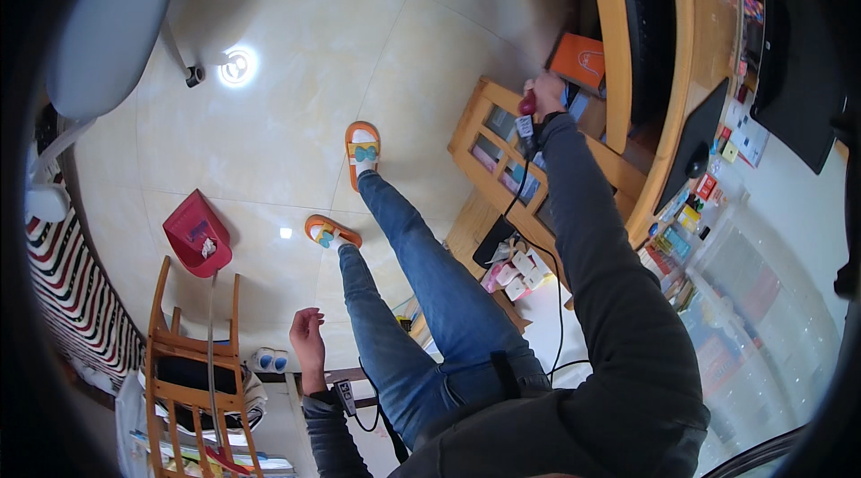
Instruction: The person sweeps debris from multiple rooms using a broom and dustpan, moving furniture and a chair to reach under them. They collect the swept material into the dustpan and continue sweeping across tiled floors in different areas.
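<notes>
My right hand (546, 93) is closed around a rod-like handle with a dark red end (528, 103). The rest of that tool is mostly hidden by my hand and by the desk. Beside the hand is a wooden cabinet door (501, 148) with glass panes, and an orange box (578, 62) sits just beyond. My left hand (308, 343) hangs low beside my leg, fingers loosely curled, holding nothing. To the left on the tiled floor rests a red long-handled dustpan (178, 229) with crumpled white scraps (208, 248) in it.
A wooden chair (195, 350) stands beside the dustpan's pole. At upper left is a white swivel chair (111, 27) with castors. A wooden desk (693, 74) on the right bears a mouse pad (683, 172) and small items. Cables run from devices on both my wrists.
</notes>
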The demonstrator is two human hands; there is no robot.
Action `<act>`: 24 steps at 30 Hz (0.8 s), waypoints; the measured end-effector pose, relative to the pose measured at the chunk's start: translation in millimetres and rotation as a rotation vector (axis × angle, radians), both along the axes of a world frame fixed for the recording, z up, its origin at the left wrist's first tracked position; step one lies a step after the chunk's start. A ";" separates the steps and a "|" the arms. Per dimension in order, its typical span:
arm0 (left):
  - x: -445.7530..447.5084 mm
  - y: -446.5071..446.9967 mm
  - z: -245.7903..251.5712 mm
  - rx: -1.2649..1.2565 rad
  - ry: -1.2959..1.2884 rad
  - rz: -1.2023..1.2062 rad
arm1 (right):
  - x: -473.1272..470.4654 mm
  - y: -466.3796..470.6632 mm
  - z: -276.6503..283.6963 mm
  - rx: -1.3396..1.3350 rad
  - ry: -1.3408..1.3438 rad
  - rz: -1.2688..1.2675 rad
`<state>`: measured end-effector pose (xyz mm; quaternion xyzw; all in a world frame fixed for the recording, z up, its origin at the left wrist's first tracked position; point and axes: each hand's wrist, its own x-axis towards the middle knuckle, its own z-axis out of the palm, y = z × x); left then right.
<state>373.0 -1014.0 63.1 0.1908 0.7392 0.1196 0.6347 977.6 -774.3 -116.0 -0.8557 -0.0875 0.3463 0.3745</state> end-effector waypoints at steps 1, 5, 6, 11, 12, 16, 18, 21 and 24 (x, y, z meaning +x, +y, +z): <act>1.1 5.2 -0.5 0.012 -0.008 -0.019 | -16.9 -9.0 -1.0 -0.077 -0.172 0.119; 1.6 21.4 -3.9 0.046 -0.058 -0.049 | -90.8 -63.2 26.5 -0.201 -0.161 0.055; 0.3 24.2 -5.1 0.064 -0.084 -0.041 | -102.9 -76.0 40.1 -0.181 -0.058 0.016; -30.2 21.0 6.2 0.155 -0.112 -0.069 | -168.3 -126.6 87.2 -0.260 0.133 -0.109; -41.3 15.8 10.4 0.167 -0.106 -0.079 | -185.1 -129.4 86.7 -0.212 0.084 -0.155; -106.2 -15.0 27.3 0.255 -0.083 -0.080 | -245.5 -132.0 84.7 -0.159 0.172 -0.147; -144.3 -34.7 37.1 0.285 -0.030 -0.103 | -286.7 -141.6 81.1 -0.099 0.152 -0.064; -204.0 -63.8 61.0 0.431 0.065 -0.093 | -362.3 -180.1 80.7 -0.066 0.201 0.081; -250.8 -82.8 91.2 0.531 0.156 0.053 | -442.8 -241.6 97.6 -0.292 -0.284 0.472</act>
